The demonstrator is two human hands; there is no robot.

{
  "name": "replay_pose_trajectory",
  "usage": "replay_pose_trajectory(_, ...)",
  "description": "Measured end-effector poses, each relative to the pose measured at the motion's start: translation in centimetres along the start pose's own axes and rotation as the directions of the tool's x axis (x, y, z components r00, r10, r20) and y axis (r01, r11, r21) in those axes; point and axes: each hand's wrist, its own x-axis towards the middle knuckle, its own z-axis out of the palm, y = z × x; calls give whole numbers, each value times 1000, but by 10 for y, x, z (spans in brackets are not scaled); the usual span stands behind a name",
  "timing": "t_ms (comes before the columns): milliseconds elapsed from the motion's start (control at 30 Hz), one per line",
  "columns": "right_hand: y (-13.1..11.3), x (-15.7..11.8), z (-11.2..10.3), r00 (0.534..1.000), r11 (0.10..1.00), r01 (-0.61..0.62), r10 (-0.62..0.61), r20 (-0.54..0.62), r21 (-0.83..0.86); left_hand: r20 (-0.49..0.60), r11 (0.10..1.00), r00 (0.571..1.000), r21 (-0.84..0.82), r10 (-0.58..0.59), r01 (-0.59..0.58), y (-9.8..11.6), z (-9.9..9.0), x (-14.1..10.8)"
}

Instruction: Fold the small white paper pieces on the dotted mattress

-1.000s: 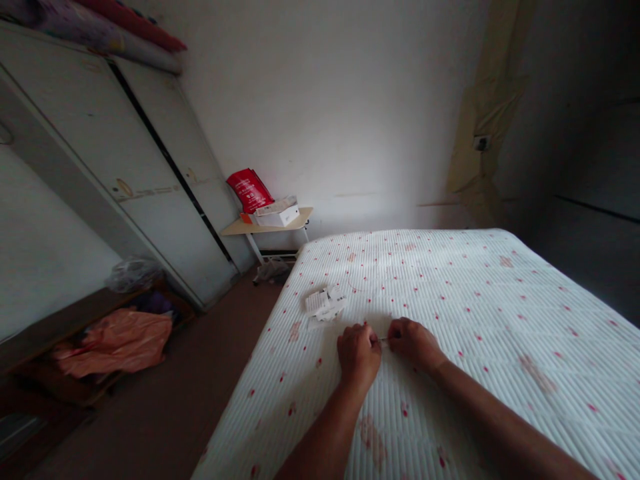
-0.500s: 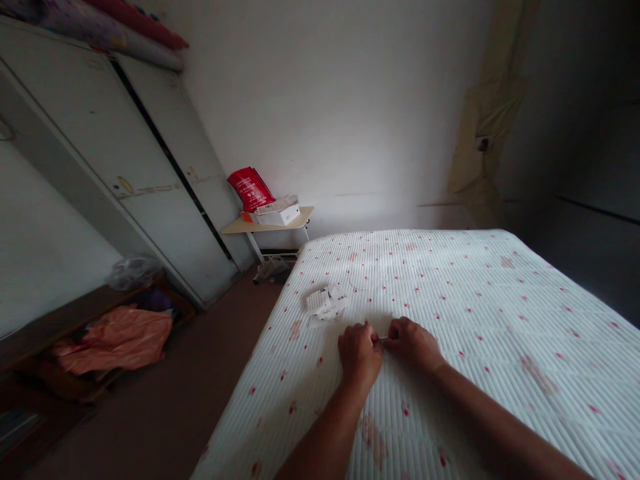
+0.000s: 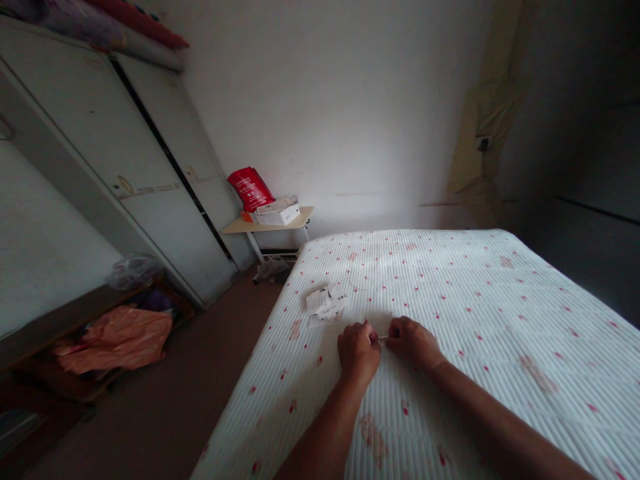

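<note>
Both hands are low over a white ribbed bed cover [image 3: 480,307] with small red and pink prints. My left hand [image 3: 359,348] is closed, fingertips pinched on one end of a small thin pale piece [image 3: 383,338]. The other end is pinched in my right hand [image 3: 414,341], which is closed too. Most of the piece is hidden by the fingers, and I cannot tell what it is. Printed paper scraps [image 3: 327,302] lie in a loose pile on the cover, just beyond my left hand and to its left.
Beyond the bed's far left corner stands a small table [image 3: 240,227] with a red bag [image 3: 251,189] and a white box [image 3: 280,215]. A pale wardrobe [image 3: 145,153] is at the left. Orange cloth [image 3: 120,339] lies on a low wooden bench [image 3: 87,305].
My left hand has shifted very slightly to the left, so the gap between the fingertips looks a little wider. The paper scraps have not moved.
</note>
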Motion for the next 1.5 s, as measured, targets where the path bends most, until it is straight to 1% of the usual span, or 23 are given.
replay_pose_trajectory(200, 0, 1, -1, 1000, 1000, 0, 0, 16, -13, 20, 1000, 1000, -2, 17, -17, -4, 2, 1)
replay_pose_trajectory(433, 0, 1, -1, 1000, 1000, -16, 16, 22, -15, 28, 999, 999, -7, 33, -33, -7, 0, 1)
replay_pose_trajectory(633, 0, 1, -2, 1000, 1000, -19, 19, 22, -9, 42, 1000, 999, -20, -7, 8, -5, 0, 1)
replay_pose_trajectory(767, -1, 1, -1, 999, 999, -37, 37, 13, 8, 32, 1000, 999, -2, -19, 19, 0, -1, 1)
replay_pose_trajectory(900, -3, -1, -3, 999, 999, -31, 31, 10, 10, 25, 1000, 999, 6, -30, 30, 2, -3, 0)
replay_pose_trajectory(1067, 4, 0, -5, 1000, 997, 19, -20, 13, 79, -18, 999, 1000, -44, 8, -9, 1, -3, -4)
replay_pose_trajectory(1200, 12, 0, -4, 997, 989, 77, -77, -8, 129, 2, 997, 999, -69, 39, -39, 3, -5, -7)
replay_pose_trajectory(1400, 10, -5, -2, 990, 984, 139, -139, -8, 108, 17, 997, 999, -59, 41, -40, 3, -6, -7)
replay_pose_trajectory(1500, 9, -5, -3, 989, 984, 145, -146, 0, 105, -5, 996, 999, -73, 46, -46, 0, -3, -6)
